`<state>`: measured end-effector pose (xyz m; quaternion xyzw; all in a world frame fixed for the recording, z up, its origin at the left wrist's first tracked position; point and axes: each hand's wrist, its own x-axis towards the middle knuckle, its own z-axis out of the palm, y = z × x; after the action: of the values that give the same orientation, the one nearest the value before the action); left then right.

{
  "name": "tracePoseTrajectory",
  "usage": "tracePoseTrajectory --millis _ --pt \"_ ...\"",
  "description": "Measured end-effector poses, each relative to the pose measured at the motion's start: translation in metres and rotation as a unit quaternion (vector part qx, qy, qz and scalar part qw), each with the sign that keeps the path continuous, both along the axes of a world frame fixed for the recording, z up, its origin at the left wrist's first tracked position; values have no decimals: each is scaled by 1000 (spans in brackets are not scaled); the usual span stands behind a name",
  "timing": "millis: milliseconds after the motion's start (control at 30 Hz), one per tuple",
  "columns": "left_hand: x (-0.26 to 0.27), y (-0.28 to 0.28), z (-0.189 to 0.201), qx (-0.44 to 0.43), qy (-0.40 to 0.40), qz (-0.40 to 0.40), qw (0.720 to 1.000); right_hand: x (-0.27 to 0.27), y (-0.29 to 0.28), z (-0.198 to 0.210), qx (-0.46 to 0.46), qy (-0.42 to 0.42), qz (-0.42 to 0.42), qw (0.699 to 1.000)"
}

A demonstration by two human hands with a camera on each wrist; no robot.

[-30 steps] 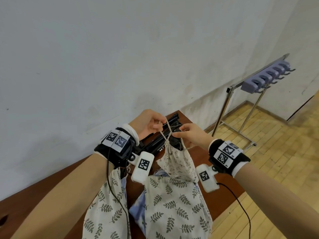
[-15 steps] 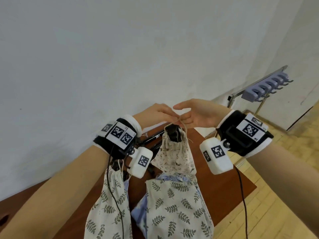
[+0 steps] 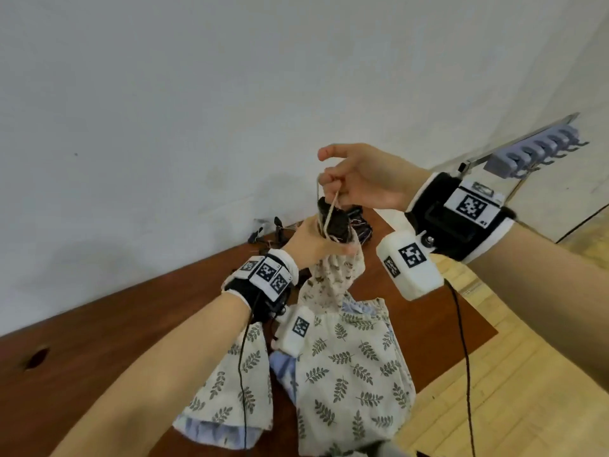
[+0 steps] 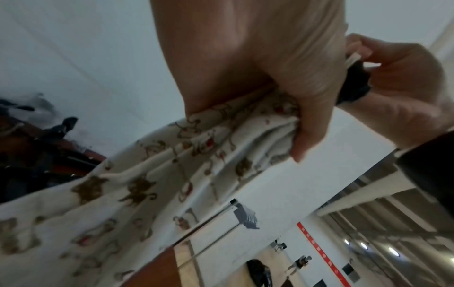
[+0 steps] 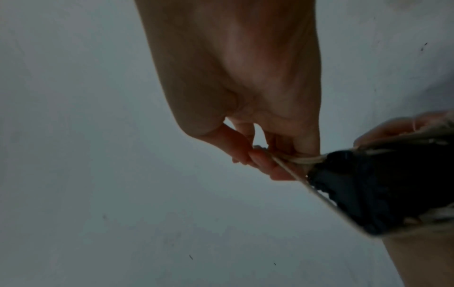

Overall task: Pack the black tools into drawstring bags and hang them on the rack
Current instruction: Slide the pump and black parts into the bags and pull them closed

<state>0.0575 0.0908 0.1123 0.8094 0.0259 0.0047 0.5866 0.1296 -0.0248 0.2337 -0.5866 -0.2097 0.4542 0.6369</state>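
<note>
Held bag [image 3: 333,278]: above table [image 3: 131,328], btwn both hands; tool [image 3: 334,222] sticks out its top.
L hand [image 3: 313,244]: grips bag neck, below R hand [image 3: 365,179].
R hand: pinches cord [image 3: 331,209] just above tool.
Other bags [image 3: 349,367]: on table, nearer, under held bag.
More tools [image 3: 273,232]: table's far edge, by wall.
Rack [image 3: 540,151]: far right, on floor, well apart from table.

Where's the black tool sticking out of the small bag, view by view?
Head: black tool at centre, above the left hand.
Left wrist: black tool upper right, between both hands.
Right wrist: black tool right of centre.
Shared landmark: the drawstring pinched by the right hand.
</note>
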Motion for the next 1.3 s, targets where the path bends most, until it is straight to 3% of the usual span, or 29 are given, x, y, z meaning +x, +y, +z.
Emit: tracePoseTrajectory --millis 167,267,367,467,533,600,667,767,833,1000,1200,1300 --pt "-20 13 -14 -21 0 19 1000 -18 17 -2 -18 -82 -9 996" --pt "-25 21 -2 39 -30 48 998 -23 14 0 40 -76 -40 995" --pt "-25 39 26 26 -55 105 993 -15 2 -2 126 -54 -52 989" --pt "-24 65 47 -43 -17 145 988 5 -19 -19 38 -96 -33 994" --pt "-26 81 51 -86 11 169 982 14 -30 -57 -66 -129 -76 987" --pt "-29 92 47 -105 39 180 977 14 -34 -115 -197 -179 -80 961" --pt "-33 99 39 -118 89 178 973 6 -32 -183 -340 -210 15 916" --pt "-35 93 20 -125 168 147 967 -16 -29 -294 -509 -304 186 784" --pt "-34 84 2 -125 210 129 961 -35 -32 -347 -533 -344 227 740" --pt "-26 52 -37 -112 279 134 944 -44 -69 -391 -532 -392 250 708" --pt "13 26 -69 -21 370 160 915 24 -119 -400 -506 -416 246 715" --pt "37 20 -94 6 415 179 892 69 -146 -394 -510 -428 247 704"
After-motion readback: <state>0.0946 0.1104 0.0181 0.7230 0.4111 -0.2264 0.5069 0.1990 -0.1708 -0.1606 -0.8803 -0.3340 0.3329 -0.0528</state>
